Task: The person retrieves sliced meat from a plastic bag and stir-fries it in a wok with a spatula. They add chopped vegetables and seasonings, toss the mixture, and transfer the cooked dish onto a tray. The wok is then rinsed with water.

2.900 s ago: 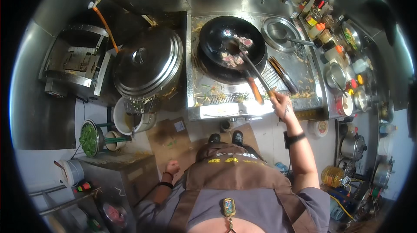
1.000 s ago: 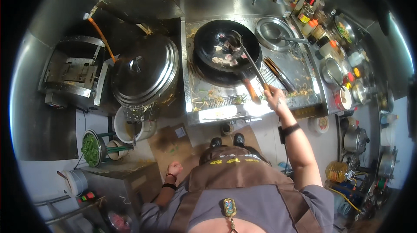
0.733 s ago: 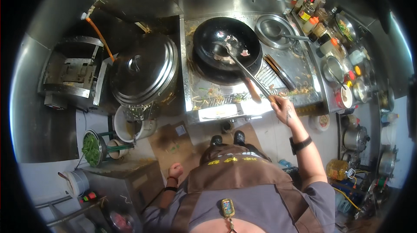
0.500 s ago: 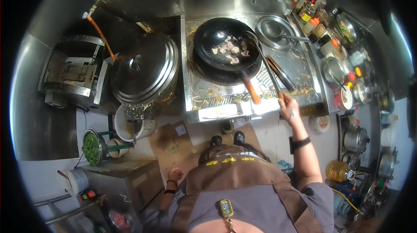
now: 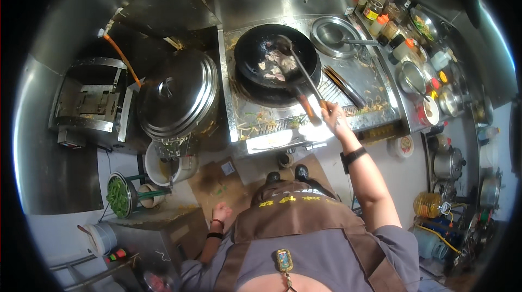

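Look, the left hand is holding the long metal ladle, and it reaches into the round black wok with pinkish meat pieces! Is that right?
Not quite: the head view shows the right hand, not the left hand, holding the long metal ladle. It does reach into the round black wok with pinkish meat pieces.

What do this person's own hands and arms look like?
The left hand is ungloved, with a thin reddish bracelet and, farther up the arm, a black band. The right hand is ungloved too, with a wider black strap above it. The grey sleeve on the right arm is short.
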`<act>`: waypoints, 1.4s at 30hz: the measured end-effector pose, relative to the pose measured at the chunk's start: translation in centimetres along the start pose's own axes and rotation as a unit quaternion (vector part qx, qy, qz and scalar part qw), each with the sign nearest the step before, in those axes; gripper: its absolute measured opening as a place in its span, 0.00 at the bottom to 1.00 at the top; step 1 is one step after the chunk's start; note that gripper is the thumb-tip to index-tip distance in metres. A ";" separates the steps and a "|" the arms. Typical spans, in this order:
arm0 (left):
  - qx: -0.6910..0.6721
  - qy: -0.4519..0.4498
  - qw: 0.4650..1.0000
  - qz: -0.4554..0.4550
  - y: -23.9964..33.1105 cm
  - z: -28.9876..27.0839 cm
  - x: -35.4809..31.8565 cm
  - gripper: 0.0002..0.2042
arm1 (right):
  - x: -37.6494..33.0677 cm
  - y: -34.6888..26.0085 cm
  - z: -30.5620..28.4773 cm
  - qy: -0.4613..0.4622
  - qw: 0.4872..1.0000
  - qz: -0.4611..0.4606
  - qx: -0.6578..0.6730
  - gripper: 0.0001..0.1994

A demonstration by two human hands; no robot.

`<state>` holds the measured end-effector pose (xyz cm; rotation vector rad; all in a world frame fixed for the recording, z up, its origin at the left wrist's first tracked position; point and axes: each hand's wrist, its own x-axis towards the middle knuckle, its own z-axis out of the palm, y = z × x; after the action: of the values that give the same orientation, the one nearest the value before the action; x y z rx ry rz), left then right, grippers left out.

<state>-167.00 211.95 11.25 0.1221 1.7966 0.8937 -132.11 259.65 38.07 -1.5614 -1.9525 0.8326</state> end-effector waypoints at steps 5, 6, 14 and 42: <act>-0.038 0.014 0.999 0.028 -2.1 0.5 -0.8 0.09 | -3.1 -0.6 -3.2 -0.094 0.992 -0.068 -0.059 0.15; -0.055 -0.062 0.996 -0.022 -4.4 -0.8 0.4 0.07 | -3.0 0.6 -3.7 -0.085 0.993 -0.059 -0.056 0.15; 0.586 -0.020 0.749 0.308 -12.1 -3.4 1.7 0.07 | -3.1 3.4 -1.4 0.017 1.000 -0.010 0.009 0.18; -0.150 -0.061 0.979 -0.123 -8.2 -3.7 2.1 0.09 | -0.9 1.4 -4.5 -0.028 0.999 0.039 0.006 0.17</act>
<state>-168.39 205.21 5.02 -0.2289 1.5067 0.9443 -127.76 259.65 40.16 -1.6321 -1.9326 0.9259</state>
